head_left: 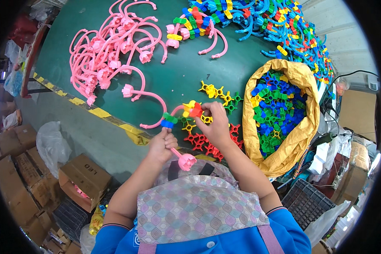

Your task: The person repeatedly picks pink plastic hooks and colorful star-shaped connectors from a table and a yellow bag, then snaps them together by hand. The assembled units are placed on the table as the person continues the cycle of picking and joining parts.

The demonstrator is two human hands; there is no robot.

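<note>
Pink curved stem (pixel 178 139) with a flower-shaped end sits in both hands just above the near edge of the green bench (pixel 178 76), its flower end hanging below the left hand toward the person's chequered apron (pixel 199 207). Largest nearby is the yellow sack (pixel 302 131) at the right, lying open and filled with small blue, green and yellow star pieces. Across the far right of the bench runs a heap of finished blue stems (pixel 279 25) loaded with coloured pieces, and on the far left lies a pile of bare pink stems (pixel 110 55). Loose red star pieces (pixel 207 142) and yellow ones (pixel 213 91) are scattered on the bench beside the hands. The left hand (pixel 161 146) is clenched around the stem's lower part, just under a blue and a green piece already threaded on it. The right hand (pixel 218 127) pinches a red piece (pixel 195 111) between thumb and fingertips at the stem's upper end, next to a yellow one.
</note>
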